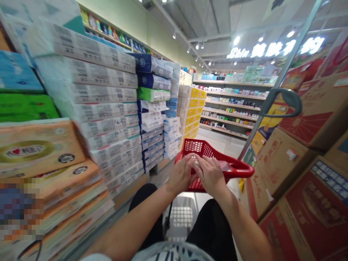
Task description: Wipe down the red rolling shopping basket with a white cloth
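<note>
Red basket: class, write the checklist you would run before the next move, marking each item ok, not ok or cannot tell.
1. Hands in view: ok; left hand and right hand are close together at the basket.
2. Firm hold: cannot tell; what the fingers grip is hidden.
3. Contents checked: cannot tell; the hands cover much of the inside.
4. Floor ahead: ok; bare floor shows beyond the basket.
5. Clear of the boxes on the right: cannot tell; one view does not settle the gap.

Shirt [171,253]: pale grey-white, dark bar-like markings
Left sleeve [96,257]: whitish, short, only its edge showing
Trousers [216,226]: plain black
Left hand [181,172]: bare
Right hand [212,176]: bare
</note>
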### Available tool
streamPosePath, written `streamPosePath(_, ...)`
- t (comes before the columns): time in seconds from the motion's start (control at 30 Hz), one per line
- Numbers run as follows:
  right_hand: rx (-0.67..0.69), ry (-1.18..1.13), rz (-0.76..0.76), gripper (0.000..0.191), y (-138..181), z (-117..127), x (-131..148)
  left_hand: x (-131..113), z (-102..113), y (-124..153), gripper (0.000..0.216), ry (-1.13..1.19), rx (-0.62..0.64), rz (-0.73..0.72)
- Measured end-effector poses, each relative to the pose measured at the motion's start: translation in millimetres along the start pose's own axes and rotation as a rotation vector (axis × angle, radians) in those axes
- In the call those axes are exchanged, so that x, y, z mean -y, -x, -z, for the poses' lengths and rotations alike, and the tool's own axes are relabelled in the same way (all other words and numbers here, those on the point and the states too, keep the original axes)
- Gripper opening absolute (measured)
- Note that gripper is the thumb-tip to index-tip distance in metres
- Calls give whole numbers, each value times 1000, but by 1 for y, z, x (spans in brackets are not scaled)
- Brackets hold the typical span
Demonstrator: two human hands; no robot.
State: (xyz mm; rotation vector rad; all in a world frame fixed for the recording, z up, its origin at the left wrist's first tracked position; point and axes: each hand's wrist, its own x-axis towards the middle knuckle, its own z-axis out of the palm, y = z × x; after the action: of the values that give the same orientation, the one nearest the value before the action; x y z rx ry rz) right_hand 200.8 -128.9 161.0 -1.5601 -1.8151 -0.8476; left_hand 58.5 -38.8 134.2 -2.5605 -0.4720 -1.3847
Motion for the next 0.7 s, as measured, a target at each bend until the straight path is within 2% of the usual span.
streamPosePath(0.07, 28, 33, 4, 36, -2, -14, 5, 7, 4, 2, 52, -45, 28, 65)
streamPosePath(0.13, 58, 67, -9, 30, -6, -23, 4, 13, 7, 2, 47, -60, 128, 105)
streamPosePath(0.23, 200, 127, -39, 35, -25, -27, -3, 17, 9, 0, 41, -47, 242, 123)
streamPosePath(0.33, 399, 169, -35, 33, -47, -32, -5, 18, 7, -2, 48, -58, 240, 146)
streamPosePath(0.37, 416, 167, -26, 30, -50, -35, -3, 19, 6, -1, 51, -62, 234, 153)
streamPosePath(0.43, 319, 149, -22, 25, -44, -41, 4, 22, 4, 1, 59, -66, 218, 168)
streamPosePath(0.57, -52, 77, 10, 30, -8, -48, 21, 31, 4, 6, 66, -75, 224, 193)
streamPosePath(0.63, -81, 41, 43, 34, 0, -46, 23, 33, 5, 7, 63, -75, 246, 190)
streamPosePath(0.7, -27, -6, 32, 32, -6, -43, 21, 34, 6, 7, 63, -71, 264, 190)
